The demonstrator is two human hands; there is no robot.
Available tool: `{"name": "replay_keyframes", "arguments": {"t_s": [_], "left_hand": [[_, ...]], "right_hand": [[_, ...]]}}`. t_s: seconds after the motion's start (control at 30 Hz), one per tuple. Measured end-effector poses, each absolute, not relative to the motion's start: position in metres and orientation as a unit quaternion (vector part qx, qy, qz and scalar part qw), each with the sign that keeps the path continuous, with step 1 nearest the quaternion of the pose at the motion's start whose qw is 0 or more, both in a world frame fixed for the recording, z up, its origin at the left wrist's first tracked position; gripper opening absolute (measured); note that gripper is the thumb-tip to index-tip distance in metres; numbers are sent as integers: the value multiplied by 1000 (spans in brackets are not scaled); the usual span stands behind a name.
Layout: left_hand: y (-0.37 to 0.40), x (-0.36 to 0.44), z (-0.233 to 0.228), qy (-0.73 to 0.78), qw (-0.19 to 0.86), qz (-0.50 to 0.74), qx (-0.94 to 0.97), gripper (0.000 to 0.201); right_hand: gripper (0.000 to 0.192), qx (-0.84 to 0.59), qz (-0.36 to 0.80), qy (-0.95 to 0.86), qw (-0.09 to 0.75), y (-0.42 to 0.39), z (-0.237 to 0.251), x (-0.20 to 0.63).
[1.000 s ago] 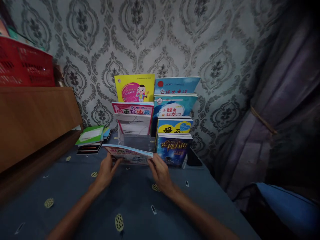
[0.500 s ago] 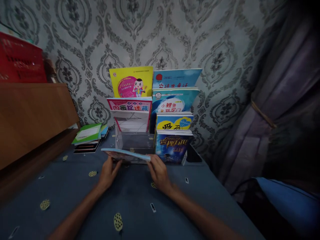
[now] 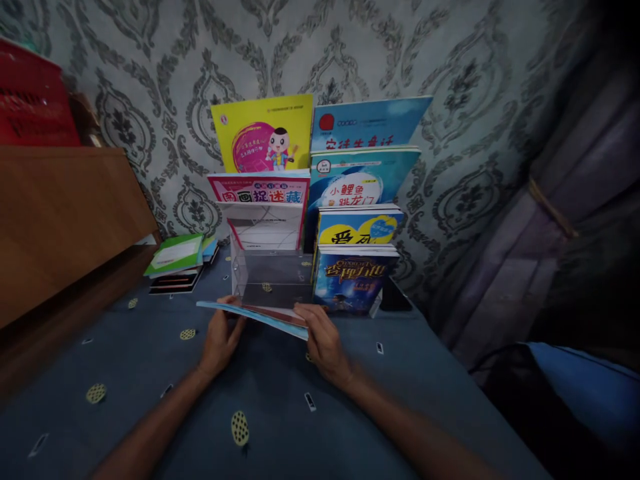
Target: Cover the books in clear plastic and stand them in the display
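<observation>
My left hand (image 3: 221, 339) and my right hand (image 3: 325, 337) are closed on opposite ends of a thin, light-blue-edged book (image 3: 260, 317). It is seen almost edge-on, its right end lower than its left, and its cover cannot be read. Just behind it stands a clear tiered book rack (image 3: 273, 280), whose front left tier shows no book. Further back on the left side are a pink-framed book (image 3: 265, 227), a pink-titled book (image 3: 260, 189) and a yellow book (image 3: 265, 133). On the right side stand a dark blue book (image 3: 353, 283), a yellow-and-blue book (image 3: 345, 230), a teal book (image 3: 365, 177) and a blue book (image 3: 370, 123).
A small pile of booklets (image 3: 175, 257) lies on the dark patterned cloth (image 3: 270, 413) to the left. Beyond it are a wooden cabinet (image 3: 65, 220) and a red box (image 3: 35, 100). A dark flat object (image 3: 395, 297) lies right of the rack, near a tied curtain (image 3: 520, 253).
The held book has tilted, its right end dropping and its upper side now partly showing. Both hands still grip it. The view has shifted, so the rack appears larger and higher.
</observation>
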State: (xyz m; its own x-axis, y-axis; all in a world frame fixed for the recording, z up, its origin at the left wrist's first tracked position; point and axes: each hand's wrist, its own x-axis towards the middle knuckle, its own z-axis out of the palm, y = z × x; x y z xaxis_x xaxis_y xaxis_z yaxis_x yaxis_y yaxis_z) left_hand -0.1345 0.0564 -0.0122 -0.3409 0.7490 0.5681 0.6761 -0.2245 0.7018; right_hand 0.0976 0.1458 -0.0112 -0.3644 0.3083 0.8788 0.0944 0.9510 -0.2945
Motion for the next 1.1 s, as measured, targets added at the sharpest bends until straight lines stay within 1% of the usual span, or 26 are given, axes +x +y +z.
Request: {"name": "replay_keyframes", "arguments": {"t_s": [0.3,0.43,0.73,0.97,1.1], "left_hand": [[58,-137,-14,633,34,524,570,43],[59,-137,-8,638,25,511,576,43],[62,-135,25,613,-20,517,597,41],[61,-136,60,610,-56,504,608,41],[65,-139,73,608,-80,507,606,41]], "right_hand": [[38,-127,99,-832,531,152,-7,100],[38,-124,80,-818,556,157,-2,99],[38,-137,75,-796,585,158,33,101],[32,-142,66,-785,599,161,52,95],[29,-142,73,-786,598,163,63,91]]}}
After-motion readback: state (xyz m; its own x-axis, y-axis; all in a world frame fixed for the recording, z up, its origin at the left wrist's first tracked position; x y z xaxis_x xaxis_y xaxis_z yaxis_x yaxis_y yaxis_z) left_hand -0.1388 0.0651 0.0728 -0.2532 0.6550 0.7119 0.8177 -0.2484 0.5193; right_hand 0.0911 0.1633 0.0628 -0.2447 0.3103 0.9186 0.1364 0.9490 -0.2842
